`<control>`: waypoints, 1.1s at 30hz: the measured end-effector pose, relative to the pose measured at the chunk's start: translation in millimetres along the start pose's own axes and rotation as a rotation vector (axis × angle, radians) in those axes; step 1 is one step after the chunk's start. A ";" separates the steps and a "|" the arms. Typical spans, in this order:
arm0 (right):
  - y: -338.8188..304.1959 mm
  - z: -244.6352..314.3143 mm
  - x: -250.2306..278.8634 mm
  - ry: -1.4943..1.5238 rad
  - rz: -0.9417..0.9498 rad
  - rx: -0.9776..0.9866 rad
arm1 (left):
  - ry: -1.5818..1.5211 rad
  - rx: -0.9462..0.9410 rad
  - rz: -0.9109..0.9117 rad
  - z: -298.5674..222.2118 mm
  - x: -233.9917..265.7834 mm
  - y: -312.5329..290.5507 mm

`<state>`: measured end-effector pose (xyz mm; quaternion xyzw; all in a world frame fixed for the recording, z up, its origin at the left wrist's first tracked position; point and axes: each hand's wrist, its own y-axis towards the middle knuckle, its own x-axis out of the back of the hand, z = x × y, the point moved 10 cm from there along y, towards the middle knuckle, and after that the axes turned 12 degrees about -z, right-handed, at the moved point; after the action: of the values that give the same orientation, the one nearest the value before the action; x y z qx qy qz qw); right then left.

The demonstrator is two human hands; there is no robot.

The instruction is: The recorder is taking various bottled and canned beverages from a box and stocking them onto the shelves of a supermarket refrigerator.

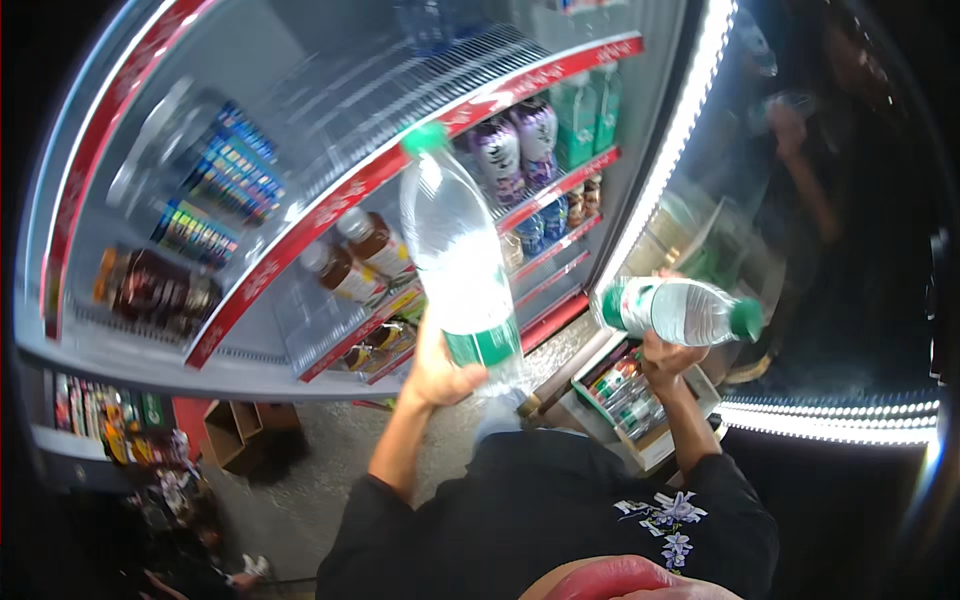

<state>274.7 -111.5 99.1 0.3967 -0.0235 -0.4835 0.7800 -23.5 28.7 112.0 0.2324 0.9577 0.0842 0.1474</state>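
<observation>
The left hand point(440, 372) grips a tall water bottle point(455, 250) low, fingers wrapped; it could tip. The right hand point(668, 358) balances a sideways bottle point(680, 310), which may roll off.

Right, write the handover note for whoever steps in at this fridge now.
Left hand: grips a large clear bottle with a green cap, raised toward the open fridge's shelf.
Right hand: holds a second clear bottle sideways, by the lit door edge.
Done: both bottles are in hand.
Left: neither bottle is on a shelf yet; a box of bottles sits below the right hand.
</observation>
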 end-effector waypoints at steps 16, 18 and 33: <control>108.5 79.9 -366.2 0.416 0.523 0.255 | 1.418 -0.811 -0.786 -226.5 34.2 128.8; 108.9 76.8 -377.0 0.386 0.560 0.174 | 1.424 -0.745 -0.771 -223.8 30.7 131.5; 100.2 52.9 -410.0 0.026 1.000 0.104 | 1.708 -0.682 -0.973 -214.7 33.7 118.3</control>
<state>108.3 195.6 341.9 0.3814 -0.2252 -0.0438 0.8955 -71.4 128.5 333.3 -0.3700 0.6590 0.4183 -0.5039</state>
